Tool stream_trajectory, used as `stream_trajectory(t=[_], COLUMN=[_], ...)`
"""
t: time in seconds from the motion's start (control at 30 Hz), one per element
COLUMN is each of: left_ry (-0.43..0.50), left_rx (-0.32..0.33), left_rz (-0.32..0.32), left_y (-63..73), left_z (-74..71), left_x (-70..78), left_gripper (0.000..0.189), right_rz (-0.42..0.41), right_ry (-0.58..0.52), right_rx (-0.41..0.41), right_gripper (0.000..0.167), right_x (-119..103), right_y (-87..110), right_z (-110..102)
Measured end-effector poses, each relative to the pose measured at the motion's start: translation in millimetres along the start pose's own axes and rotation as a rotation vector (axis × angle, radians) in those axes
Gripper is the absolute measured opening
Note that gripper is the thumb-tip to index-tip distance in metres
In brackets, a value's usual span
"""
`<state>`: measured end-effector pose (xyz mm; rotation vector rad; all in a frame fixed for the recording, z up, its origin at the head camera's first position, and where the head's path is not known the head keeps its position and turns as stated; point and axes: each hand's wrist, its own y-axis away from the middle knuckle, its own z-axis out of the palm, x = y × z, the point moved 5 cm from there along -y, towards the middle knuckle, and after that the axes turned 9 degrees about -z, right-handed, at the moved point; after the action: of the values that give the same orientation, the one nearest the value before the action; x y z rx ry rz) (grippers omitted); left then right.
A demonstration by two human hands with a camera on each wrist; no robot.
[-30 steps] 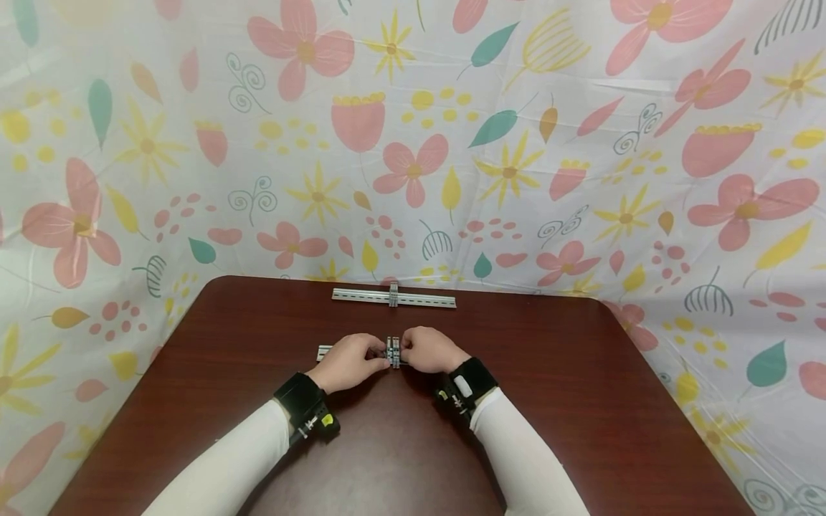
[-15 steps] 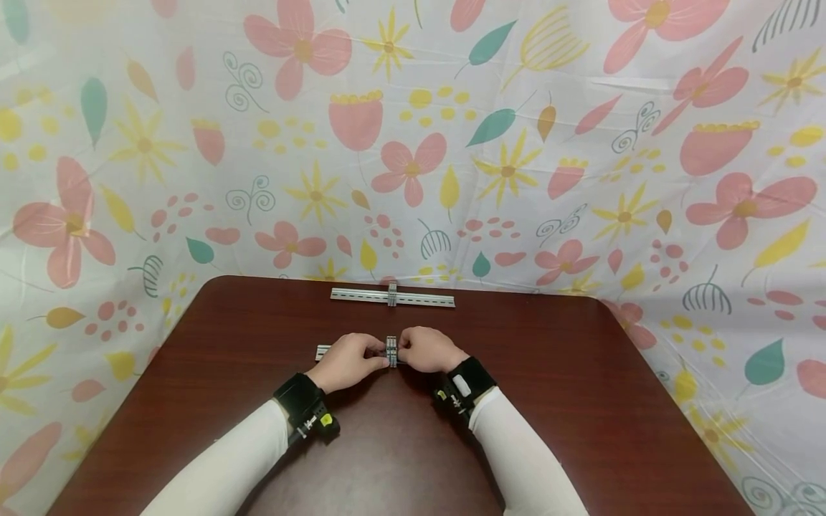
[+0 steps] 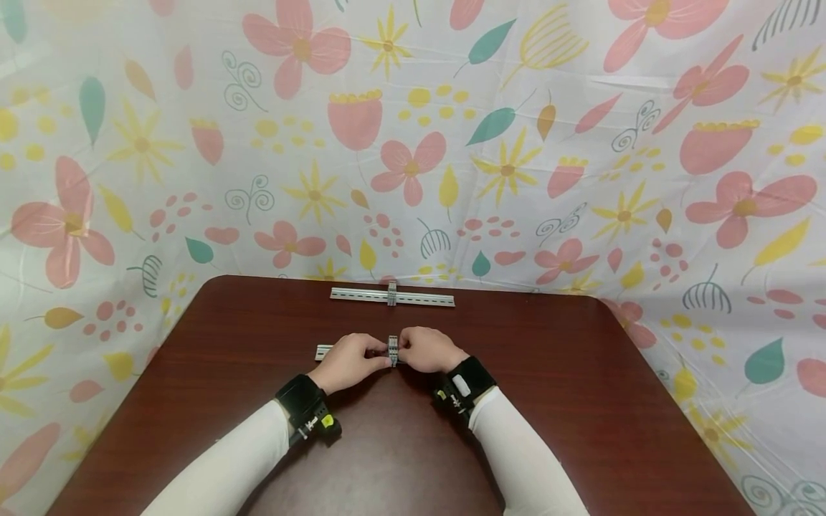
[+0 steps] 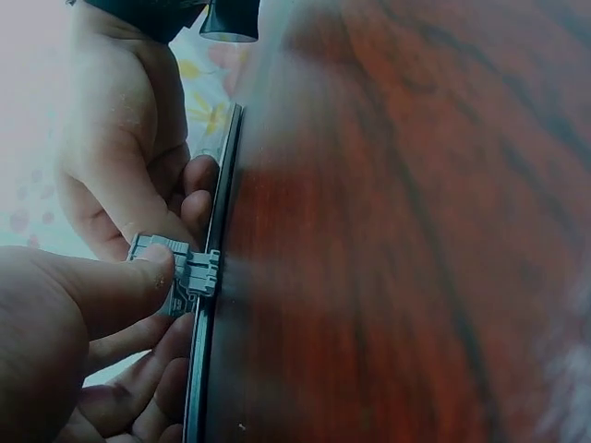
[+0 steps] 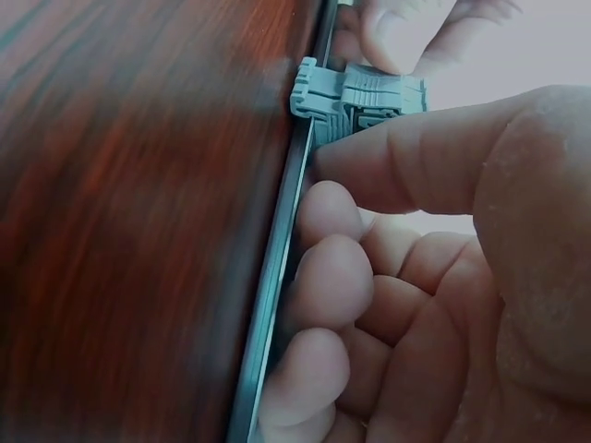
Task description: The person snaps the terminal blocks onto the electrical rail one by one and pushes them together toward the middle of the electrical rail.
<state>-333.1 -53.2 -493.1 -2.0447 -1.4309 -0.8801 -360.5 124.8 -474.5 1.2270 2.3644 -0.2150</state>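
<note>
Grey terminal blocks (image 3: 393,350) sit side by side on a slotted metal DIN rail (image 3: 323,352) at the middle of the table. My left hand (image 3: 351,364) grips them from the left, its thumb flat on the face of the terminal blocks (image 4: 189,268) in the left wrist view. From the other side my right hand (image 3: 431,350) holds them, with the thumb against their right face in the right wrist view. The right fingers (image 5: 332,281) curl along the rail (image 5: 272,277). Both hands hide much of the rail in the head view.
Farther back on the brown table (image 3: 548,358) lies a second DIN rail (image 3: 361,294), with a grey terminal block (image 3: 392,294) clipped near its middle. A floral curtain (image 3: 413,143) hangs behind the table and along its sides.
A second ago a narrow gap showed between the terminal blocks; now they stand close together as one narrow stack. The hands have barely moved, and the far rail lies as before.
</note>
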Motion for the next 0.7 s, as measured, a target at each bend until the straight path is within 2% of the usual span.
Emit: stream_trajectory(t=[0.5,0.7], left_ry=[-0.005,-0.039], left_rx=[-0.004,-0.051], left_rz=[-0.019,-0.003], left_y=[0.8,2.2], left_z=[-1.5,-3.3], left_x=[-3.8,-2.1], left_gripper=[0.028,0.031], right_rz=[-0.004,-0.035], right_ry=[0.028,-0.006], right_rx=[0.024,0.019], right_gripper=[0.014,0.014], right_x=[-1.9,3.4], right_y=[-2.2,-1.6], right_z=[1.7,2.0])
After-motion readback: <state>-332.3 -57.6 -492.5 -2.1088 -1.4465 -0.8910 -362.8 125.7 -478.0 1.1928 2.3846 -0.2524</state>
